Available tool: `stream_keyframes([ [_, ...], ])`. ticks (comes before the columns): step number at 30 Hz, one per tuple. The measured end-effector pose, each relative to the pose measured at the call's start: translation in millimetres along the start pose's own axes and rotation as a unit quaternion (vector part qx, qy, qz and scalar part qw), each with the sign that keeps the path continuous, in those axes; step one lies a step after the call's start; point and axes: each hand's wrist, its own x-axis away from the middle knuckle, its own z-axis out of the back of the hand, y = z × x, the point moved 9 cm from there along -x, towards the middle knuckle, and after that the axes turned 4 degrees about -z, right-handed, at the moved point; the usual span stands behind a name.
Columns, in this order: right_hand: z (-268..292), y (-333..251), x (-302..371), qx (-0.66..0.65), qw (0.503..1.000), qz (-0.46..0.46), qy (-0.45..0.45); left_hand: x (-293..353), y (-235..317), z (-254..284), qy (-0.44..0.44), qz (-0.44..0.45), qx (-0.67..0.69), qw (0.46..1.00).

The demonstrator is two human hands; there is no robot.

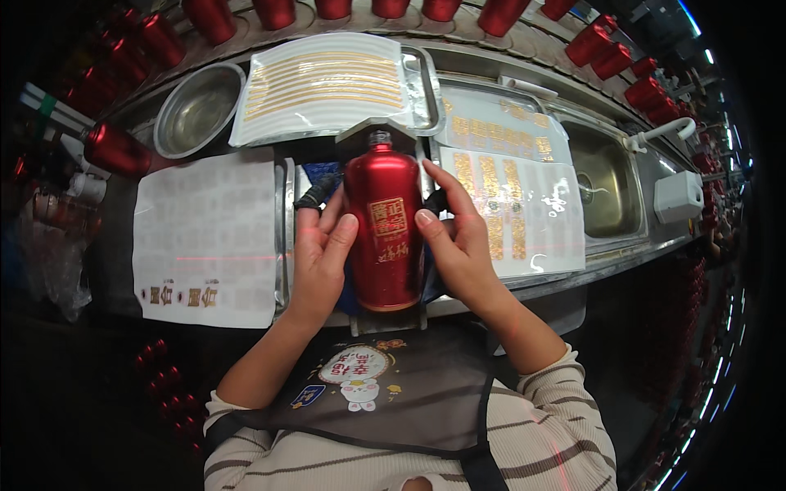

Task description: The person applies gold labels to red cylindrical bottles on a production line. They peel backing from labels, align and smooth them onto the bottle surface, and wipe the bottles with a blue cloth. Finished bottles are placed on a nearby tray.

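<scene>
A glossy red bottle (pixel 383 282) with a dark threaded neck lies neck away from me on a metal stand (pixel 367 323) above the counter. Gold lettering decals (pixel 388 218) show on its upward face. My left hand (pixel 319 258) grips its left side, thumb along the edge. On its right side my right hand (pixel 460 237) holds it, thumb beside the decals and index finger up by the shoulder. Black wrapping covers a finger on each hand. Fingers behind the bottle are partly hidden. Blue cloth (pixel 323 172) shows beneath the bottle.
Left lies a white decal sheet (pixel 205 221); right, a sheet (pixel 557 221) with gold decals. Gold strips on a sheet (pixel 323 90) and a steel bowl (pixel 168 110) stand behind. At right are a sink (pixel 610 196), faucet (pixel 663 131) and white jug (pixel 678 196). Red bottles (pixel 209 20) line a conveyor.
</scene>
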Motion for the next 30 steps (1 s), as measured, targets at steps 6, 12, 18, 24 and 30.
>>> stream_keyframes([
  [6,-5.6,-2.0,-0.4,0.083,0.996,-0.014,0.007,6.3,10.2,-8.1,-0.038,-0.012,-0.063,0.997],
  [12,-4.7,-7.0,-0.4,0.107,0.994,-0.006,0.017,6.0,8.4,-8.9,-0.040,-0.023,-0.096,0.994],
  [18,-6.4,-6.9,-3.8,0.134,0.990,0.031,0.021,3.7,5.2,-5.4,-0.031,-0.007,-0.063,0.998],
  [24,-0.3,3.0,-13.9,-0.021,1.000,0.004,0.021,-0.1,6.9,-5.9,-0.008,0.034,-0.007,0.999],
  [30,-3.9,-1.9,-13.2,0.054,0.998,-0.008,0.028,-0.9,8.5,-9.1,0.003,0.013,-0.010,1.000],
])
